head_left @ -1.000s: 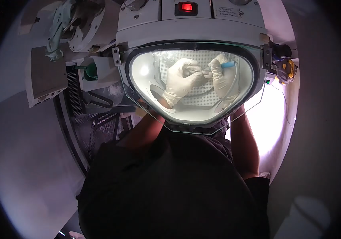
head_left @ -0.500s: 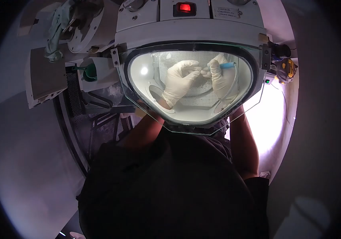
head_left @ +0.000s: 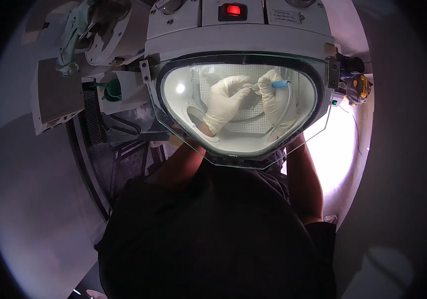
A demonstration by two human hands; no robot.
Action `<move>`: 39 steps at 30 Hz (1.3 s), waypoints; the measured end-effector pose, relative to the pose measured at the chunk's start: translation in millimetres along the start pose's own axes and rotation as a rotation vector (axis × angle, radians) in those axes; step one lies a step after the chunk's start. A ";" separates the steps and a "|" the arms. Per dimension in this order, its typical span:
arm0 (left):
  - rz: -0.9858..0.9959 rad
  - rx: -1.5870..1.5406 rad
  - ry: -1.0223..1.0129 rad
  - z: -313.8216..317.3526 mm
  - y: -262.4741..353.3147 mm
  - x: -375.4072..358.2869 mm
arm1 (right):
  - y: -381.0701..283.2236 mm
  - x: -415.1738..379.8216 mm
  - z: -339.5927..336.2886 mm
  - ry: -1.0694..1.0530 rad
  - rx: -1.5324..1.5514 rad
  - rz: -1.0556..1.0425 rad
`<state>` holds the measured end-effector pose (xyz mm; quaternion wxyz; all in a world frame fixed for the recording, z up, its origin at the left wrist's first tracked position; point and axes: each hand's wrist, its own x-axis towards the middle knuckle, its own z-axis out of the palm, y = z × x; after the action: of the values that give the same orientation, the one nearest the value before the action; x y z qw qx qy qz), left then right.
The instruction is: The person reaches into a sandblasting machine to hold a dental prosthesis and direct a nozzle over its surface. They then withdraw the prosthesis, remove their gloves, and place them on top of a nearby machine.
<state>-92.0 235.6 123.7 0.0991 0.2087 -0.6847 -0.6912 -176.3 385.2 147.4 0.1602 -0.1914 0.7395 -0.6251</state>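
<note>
Both hands wear pale gloves and work inside a lit blasting cabinet (head_left: 238, 37), seen through its window. My right hand (head_left: 277, 104) is closed around a blue pen-shaped blasting handpiece (head_left: 281, 84), its tip pointing left. From the handpiece's right end a thin hose (head_left: 289, 102) bends down past the wrist. My left hand (head_left: 223, 103) is pinched, thumb against fingers, close in front of the handpiece's tip. What sits in that pinch is too small to make out. Behind the hands is a perforated white grid (head_left: 258, 125).
A red lit switch (head_left: 233, 9) is on the cabinet's top. At left stand a green scoop (head_left: 112, 90) in a white bin and a grey box (head_left: 60, 94). A yellow-and-black tool (head_left: 358, 89) hangs at right. Round arm openings (head_left: 197, 117) flank the cabinet's lower part.
My right hand and the blue handpiece have shifted slightly left, nearer my left fingers. More of the hose shows beside the wrist. My left hand stays almost in place.
</note>
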 end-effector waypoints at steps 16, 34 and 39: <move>0.049 0.092 0.004 -2.3 -1.8 -1.7 | -0.6 0.2 -1.3 -0.016 -0.010 -0.018; 0.057 0.059 0.004 -3.8 -9.0 0.9 | -2.7 -0.2 -4.7 -0.066 -0.060 0.012; 0.041 0.019 -0.008 -4.9 -11.0 0.8 | 1.8 -0.5 -3.8 -0.059 -0.040 0.005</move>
<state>-89.0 231.3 112.9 0.1084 0.1928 -0.6960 -0.6832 -177.8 389.0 146.3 0.1795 -0.2112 0.7473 -0.6039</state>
